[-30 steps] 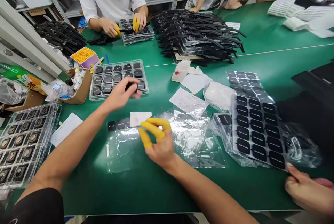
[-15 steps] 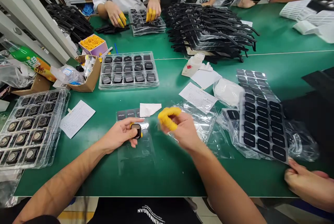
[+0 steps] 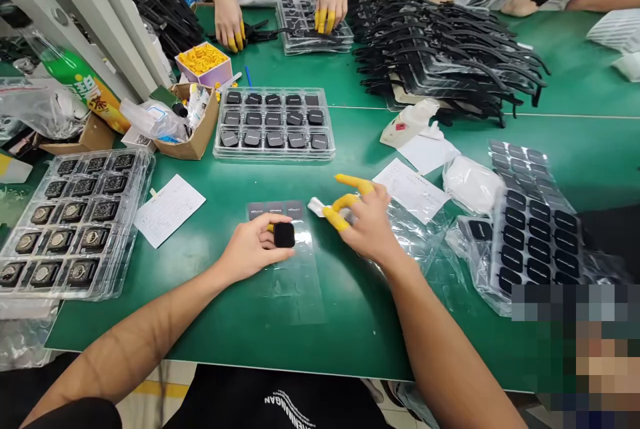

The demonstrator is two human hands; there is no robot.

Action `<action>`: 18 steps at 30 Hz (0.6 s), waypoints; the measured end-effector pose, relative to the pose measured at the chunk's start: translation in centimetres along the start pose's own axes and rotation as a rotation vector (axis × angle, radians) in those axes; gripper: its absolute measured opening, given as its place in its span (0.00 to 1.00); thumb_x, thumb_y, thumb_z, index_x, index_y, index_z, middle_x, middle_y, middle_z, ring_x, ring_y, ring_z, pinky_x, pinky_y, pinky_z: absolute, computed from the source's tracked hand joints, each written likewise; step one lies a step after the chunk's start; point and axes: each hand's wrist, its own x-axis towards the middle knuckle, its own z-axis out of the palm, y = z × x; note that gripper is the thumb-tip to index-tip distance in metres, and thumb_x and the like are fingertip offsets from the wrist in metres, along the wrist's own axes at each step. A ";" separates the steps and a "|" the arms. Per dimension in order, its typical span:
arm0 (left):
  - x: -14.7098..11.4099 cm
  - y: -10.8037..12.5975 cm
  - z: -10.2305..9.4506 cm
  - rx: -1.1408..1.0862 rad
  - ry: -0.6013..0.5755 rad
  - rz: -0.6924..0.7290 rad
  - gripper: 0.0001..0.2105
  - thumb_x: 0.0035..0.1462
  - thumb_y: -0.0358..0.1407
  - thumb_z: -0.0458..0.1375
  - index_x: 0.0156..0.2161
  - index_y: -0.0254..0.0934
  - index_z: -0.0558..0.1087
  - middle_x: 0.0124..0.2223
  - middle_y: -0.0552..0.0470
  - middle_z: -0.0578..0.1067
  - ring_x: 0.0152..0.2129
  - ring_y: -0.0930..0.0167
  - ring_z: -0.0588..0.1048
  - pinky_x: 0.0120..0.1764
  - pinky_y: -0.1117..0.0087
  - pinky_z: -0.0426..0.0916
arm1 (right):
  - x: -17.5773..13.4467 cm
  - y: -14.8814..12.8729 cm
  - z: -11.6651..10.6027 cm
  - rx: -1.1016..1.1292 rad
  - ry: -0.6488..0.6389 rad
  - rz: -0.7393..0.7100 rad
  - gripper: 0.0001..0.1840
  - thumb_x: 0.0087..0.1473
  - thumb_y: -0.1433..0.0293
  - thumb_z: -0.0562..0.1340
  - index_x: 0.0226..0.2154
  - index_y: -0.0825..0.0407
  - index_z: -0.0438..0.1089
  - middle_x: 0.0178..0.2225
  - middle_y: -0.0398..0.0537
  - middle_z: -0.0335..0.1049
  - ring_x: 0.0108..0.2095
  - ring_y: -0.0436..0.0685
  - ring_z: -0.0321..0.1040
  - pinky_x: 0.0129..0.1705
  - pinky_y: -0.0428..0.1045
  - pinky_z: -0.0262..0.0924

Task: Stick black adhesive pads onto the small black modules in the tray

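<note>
My left hand (image 3: 253,246) is closed round a black square smartwatch body (image 3: 284,235), its dark glossy face turned up. Yellow finger cots cover several fingertips of my right hand (image 3: 367,216). Between thumb and finger it pinches a small white wipe (image 3: 316,207), with the index finger stretched out above. The wipe and the watch are apart. Under the watch, on the green table, lies a clear film sheet (image 3: 300,296) with a row of dark square stickers (image 3: 276,208) along its far edge; my left hand hides part of it.
On the left stands a clear tray of watches (image 3: 75,216) beside a handwritten note (image 3: 170,209). Ahead is a tray of black square pieces (image 3: 274,124). Sticker sheets (image 3: 540,236) and plastic film lie right. Across the table a co-worker's hands (image 3: 330,2) touch another tray, near piled black straps (image 3: 445,56).
My right hand has picked up the white wipe from the table and its index finger has straightened. My left hand has turned the watch so its face shows more fully. The view has shifted.
</note>
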 end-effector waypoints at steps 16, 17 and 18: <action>0.7 -0.7 0.0 -0.005 0.043 -0.030 0.23 0.41 0.29 0.73 0.46 0.35 0.76 0.36 0.51 0.82 0.32 0.68 0.82 0.37 0.69 0.78 | -0.6 -5.7 1.8 0.203 -0.151 -0.215 0.05 0.64 0.67 0.64 0.40 0.48 0.76 0.34 0.46 0.76 0.36 0.57 0.66 0.42 0.56 0.51; 0.7 -0.6 0.1 -0.027 0.058 -0.043 0.24 0.42 0.29 0.73 0.47 0.35 0.75 0.34 0.51 0.82 0.31 0.68 0.82 0.37 0.69 0.78 | -0.6 -5.6 1.7 0.191 -0.136 -0.191 0.05 0.65 0.66 0.64 0.40 0.48 0.76 0.34 0.46 0.76 0.36 0.57 0.65 0.42 0.56 0.50; 0.7 -0.6 0.1 -0.041 0.062 -0.053 0.25 0.42 0.29 0.73 0.48 0.35 0.75 0.33 0.51 0.82 0.31 0.68 0.82 0.37 0.69 0.78 | -0.6 -5.6 1.7 0.191 -0.126 -0.178 0.06 0.65 0.65 0.64 0.39 0.48 0.77 0.34 0.46 0.76 0.36 0.57 0.65 0.42 0.56 0.50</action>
